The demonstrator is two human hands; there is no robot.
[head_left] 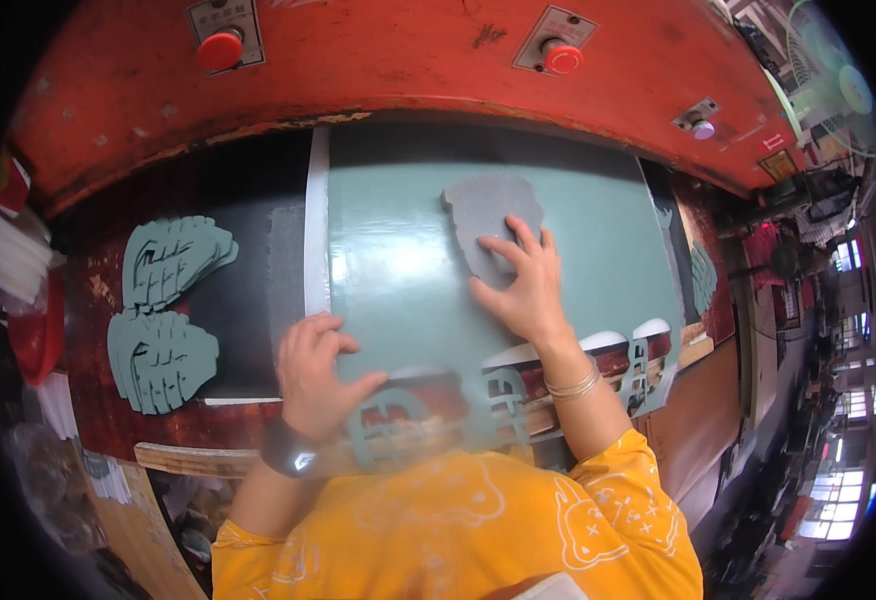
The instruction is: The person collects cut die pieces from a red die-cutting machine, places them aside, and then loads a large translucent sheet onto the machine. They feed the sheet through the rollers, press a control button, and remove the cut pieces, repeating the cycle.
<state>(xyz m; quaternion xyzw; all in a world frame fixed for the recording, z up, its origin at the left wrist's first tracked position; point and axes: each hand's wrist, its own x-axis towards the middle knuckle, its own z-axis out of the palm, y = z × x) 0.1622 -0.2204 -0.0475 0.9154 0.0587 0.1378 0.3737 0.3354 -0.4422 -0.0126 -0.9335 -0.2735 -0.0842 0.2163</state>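
A smooth grey-green sheet (398,230) lies over the bed of a machine, its near edge a row of cut-out openings and strips. On it rests a flat grey block (483,205) with a wavy outline, which could be a cutting die. My right hand (528,285) lies over the block's right and near part, fingertips on its top and thumb by its near-left edge, fingers spread. At the sheet's left near corner is my left hand (316,365), thumb stretched out along the edge and fingers loosely bent. Nothing shows in its grasp.
Two stacks of green cut pieces, an upper stack (173,260) and a lower stack (163,362), lie at the left. Across the back runs the red machine beam (388,70) with red push buttons. A wooden rail (198,460) edges the bed; a fan (843,85) stands far right.
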